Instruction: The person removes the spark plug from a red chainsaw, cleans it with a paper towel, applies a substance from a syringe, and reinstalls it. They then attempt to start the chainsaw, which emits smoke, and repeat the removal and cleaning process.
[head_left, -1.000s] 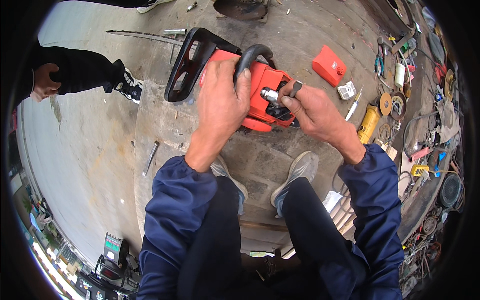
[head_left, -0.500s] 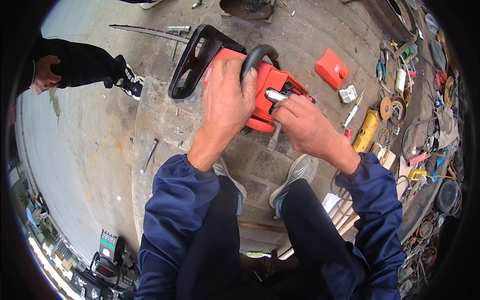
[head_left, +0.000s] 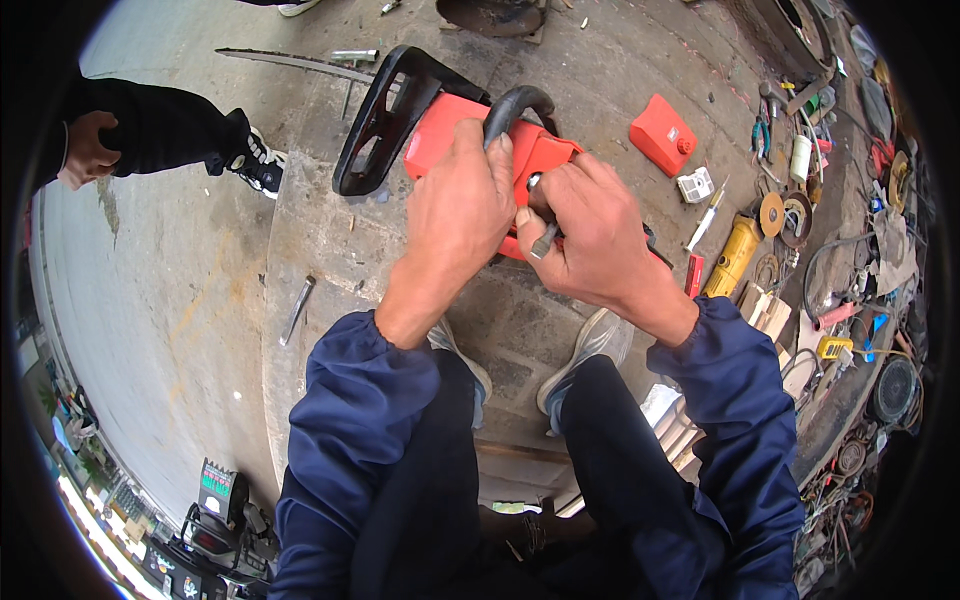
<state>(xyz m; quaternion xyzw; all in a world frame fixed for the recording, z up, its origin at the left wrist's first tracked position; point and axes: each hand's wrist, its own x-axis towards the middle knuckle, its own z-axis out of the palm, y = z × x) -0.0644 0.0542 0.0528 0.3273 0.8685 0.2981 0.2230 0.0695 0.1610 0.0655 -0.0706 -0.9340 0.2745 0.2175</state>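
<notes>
A red chainsaw (head_left: 435,135) with a black front guard (head_left: 356,160) lies on the concrete in front of me, its bar (head_left: 283,60) pointing up-left. My left hand (head_left: 460,220) is closed on the saw's body beside the black curved handle (head_left: 530,98), thumb against the handle. My right hand (head_left: 590,230) grips a metal socket wrench (head_left: 545,238) set into the saw's housing; the wrench's flat crossbar pokes out below the thumb, while my fingers hide most of the socket.
A red cover (head_left: 660,135), white part (head_left: 695,186) and yellow angle grinder (head_left: 733,253) lie right, with scattered tools (head_left: 760,135). A loose metal bar (head_left: 297,311) lies left. Another person's leg (head_left: 170,130) and hand (head_left: 88,150) are upper left; a black machine (head_left: 215,530) stands lower left.
My right hand has turned and moved left and inward over the saw, swinging the wrench's crossbar round, and now sits against my left hand. The left hand has shifted slightly right.
</notes>
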